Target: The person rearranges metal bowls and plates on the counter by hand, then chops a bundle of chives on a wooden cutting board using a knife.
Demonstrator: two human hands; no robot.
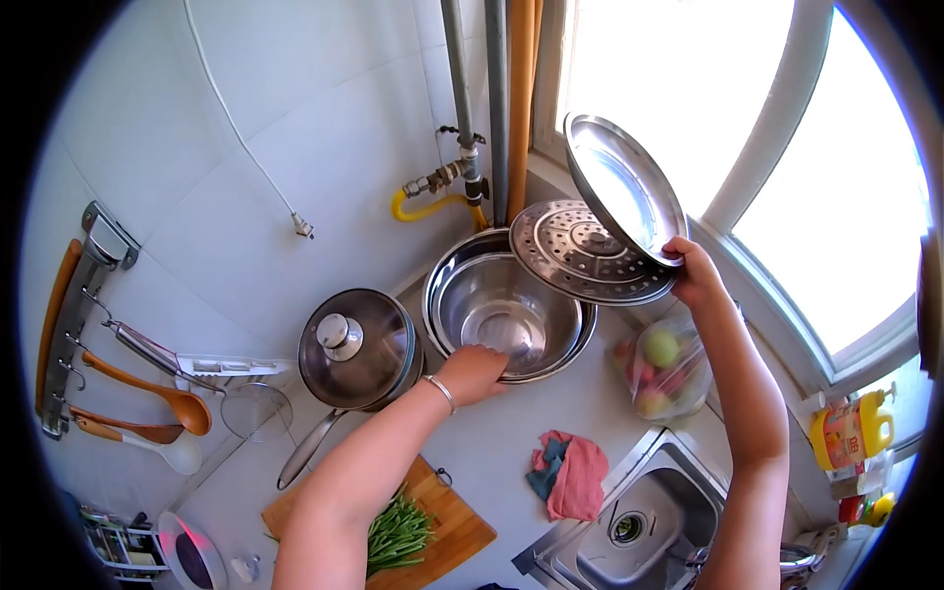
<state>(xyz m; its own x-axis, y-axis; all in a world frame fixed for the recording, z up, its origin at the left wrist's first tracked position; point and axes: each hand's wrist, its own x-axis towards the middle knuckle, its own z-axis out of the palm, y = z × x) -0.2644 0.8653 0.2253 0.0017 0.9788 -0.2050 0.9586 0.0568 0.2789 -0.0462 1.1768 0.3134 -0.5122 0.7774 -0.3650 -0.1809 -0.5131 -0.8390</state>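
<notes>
My right hand (694, 271) is raised near the window, closed on the rim of a shallow steel basin (615, 177) that is tilted up on edge. Directly beneath it is a round perforated steamer rack (560, 258), its right edge meeting my fingers; whether they grip it too is hard to tell. My left hand (472, 374) reaches over the near rim of a steel mixing bowl (462, 305), its fingers closed around the edge. This bowl sits nested inside a larger steel bowl (433, 280) in the counter corner, partly below the rack.
A lidded saucepan (359, 364) stands left of the bowls. Chopped greens (398, 531) lie on a cutting board (457, 536). A pink cloth (578, 475) lies beside the sink (590, 556). A bag of fruit (669, 364) sits under my right forearm; a gas pipe (470, 167) rises behind.
</notes>
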